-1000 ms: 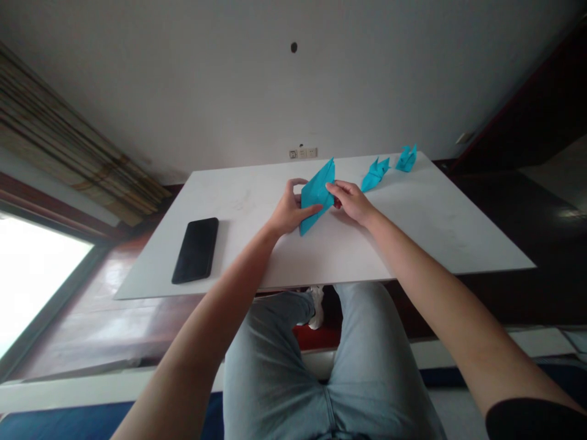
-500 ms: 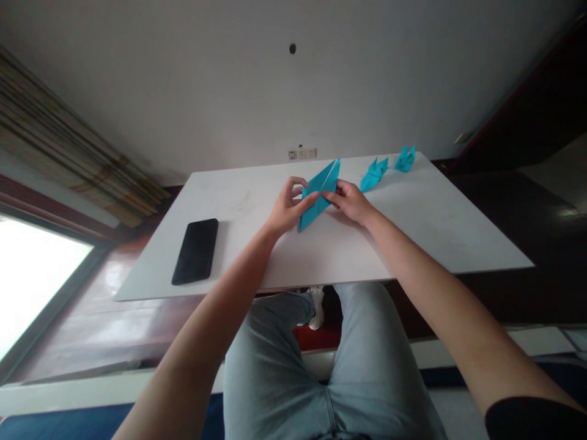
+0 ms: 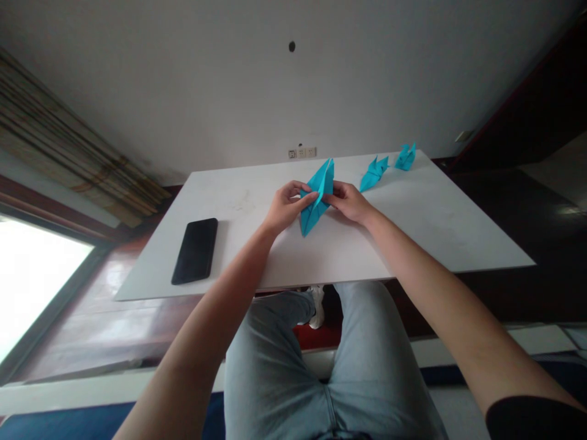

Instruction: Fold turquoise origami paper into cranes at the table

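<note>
A folded piece of blue paper (image 3: 316, 198), long and pointed at both ends, is held just above the white table (image 3: 413, 226) near its middle. My left hand (image 3: 287, 208) pinches its left side with thumb and fingers. My right hand (image 3: 351, 200) pinches its right side, fingers closed on the paper's edge. The upper tip points away from me, and the lower tip nearly touches the table.
A black phone (image 3: 195, 249) lies flat on the table's left part. Two finished blue paper figures (image 3: 375, 172) (image 3: 406, 157) stand at the far right of the table. A wall socket (image 3: 302, 152) sits behind the far edge. My legs are under the near edge.
The paper has been pressed narrower and turned more upright between both hands. Both hands have shifted slightly on its sides.
</note>
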A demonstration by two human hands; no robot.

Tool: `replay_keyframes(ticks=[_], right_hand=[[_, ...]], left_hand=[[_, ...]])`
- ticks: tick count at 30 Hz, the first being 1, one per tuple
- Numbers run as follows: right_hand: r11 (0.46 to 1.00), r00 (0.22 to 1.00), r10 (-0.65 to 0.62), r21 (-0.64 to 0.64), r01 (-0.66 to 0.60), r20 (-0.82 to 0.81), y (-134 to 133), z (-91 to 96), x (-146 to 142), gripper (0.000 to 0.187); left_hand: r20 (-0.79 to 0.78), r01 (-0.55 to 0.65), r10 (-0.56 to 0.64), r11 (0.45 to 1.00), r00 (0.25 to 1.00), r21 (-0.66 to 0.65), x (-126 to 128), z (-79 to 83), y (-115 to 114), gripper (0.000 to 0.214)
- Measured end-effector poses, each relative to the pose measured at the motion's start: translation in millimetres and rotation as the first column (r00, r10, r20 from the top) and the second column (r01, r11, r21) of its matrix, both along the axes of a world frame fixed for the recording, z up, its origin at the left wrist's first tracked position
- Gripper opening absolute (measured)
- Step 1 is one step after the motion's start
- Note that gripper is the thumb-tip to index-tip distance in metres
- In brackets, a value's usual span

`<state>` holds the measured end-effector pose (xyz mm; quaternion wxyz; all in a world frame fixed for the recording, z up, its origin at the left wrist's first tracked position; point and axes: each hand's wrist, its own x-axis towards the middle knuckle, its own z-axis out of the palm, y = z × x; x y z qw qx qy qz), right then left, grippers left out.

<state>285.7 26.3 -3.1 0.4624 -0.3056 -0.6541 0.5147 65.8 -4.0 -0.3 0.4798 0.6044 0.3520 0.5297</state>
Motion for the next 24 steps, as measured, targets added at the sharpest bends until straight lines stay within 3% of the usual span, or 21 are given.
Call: replay_keyframes(ticks=[8, 16, 24], right_hand=[[1.0, 0.999, -0.022, 0.002, 0.022, 0.031, 0.0, -3.9, 2.1, 0.066], [0.999, 0.999, -0.035, -0.025, 0.035, 0.012, 0.5, -3.9, 2.0, 0.069], [0.999, 0.999, -0.037, 0.03, 0.036, 0.025, -1.3, -2.4, 2.0, 0.067]], left_hand=[[-0.012, 0.047, -0.047, 0.998, 0.999, -0.042, 0.8, 3.0, -6.5, 0.074], [-0.029, -0.044, 0.046, 0.995, 0.999, 0.087, -0.1, 1.5, 1.3, 0.073], [0.026, -0.017, 0.015, 0.998, 1.0, 0.065, 0.3, -0.9, 0.9, 0.075]])
